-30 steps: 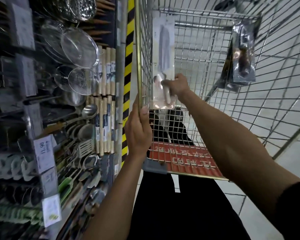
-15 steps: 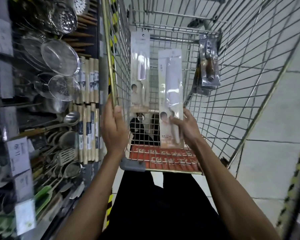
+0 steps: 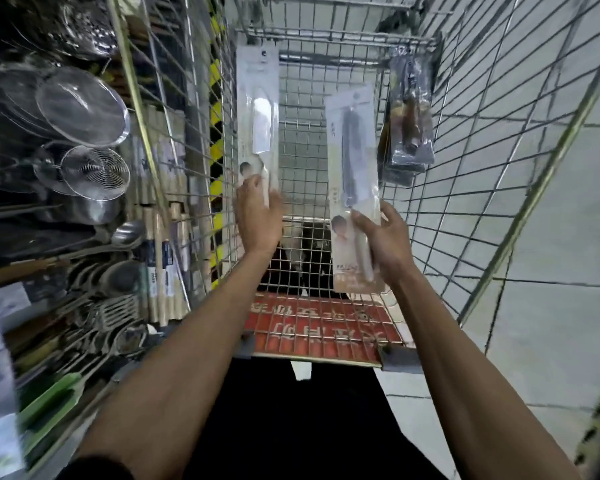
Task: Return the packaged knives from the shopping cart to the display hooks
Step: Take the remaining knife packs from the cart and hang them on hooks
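Inside the wire shopping cart point(image 3: 465, 140), my right hand point(image 3: 383, 237) grips the lower end of a white-carded packaged knife point(image 3: 352, 161), held upright above the cart floor. My left hand point(image 3: 257, 216) rests on the bottom of a second white packaged knife point(image 3: 258, 119) that stands against the cart's left wall; whether the fingers have closed around it is unclear. A dark plastic-wrapped knife pack point(image 3: 409, 116) leans in the cart's far right corner.
To the left, a shelf display carries metal strainers point(image 3: 82, 109), ladles and spatulas point(image 3: 115, 303), boxed wooden sticks point(image 3: 160, 271) and price tags. A red sign point(image 3: 319, 327) covers the cart's near end. Grey tiled floor point(image 3: 551, 237) lies to the right.
My left hand left the cart's rim and moved onto the second packaged knife. My right hand drew its knife nearer and to the right. The view shifted rightward.
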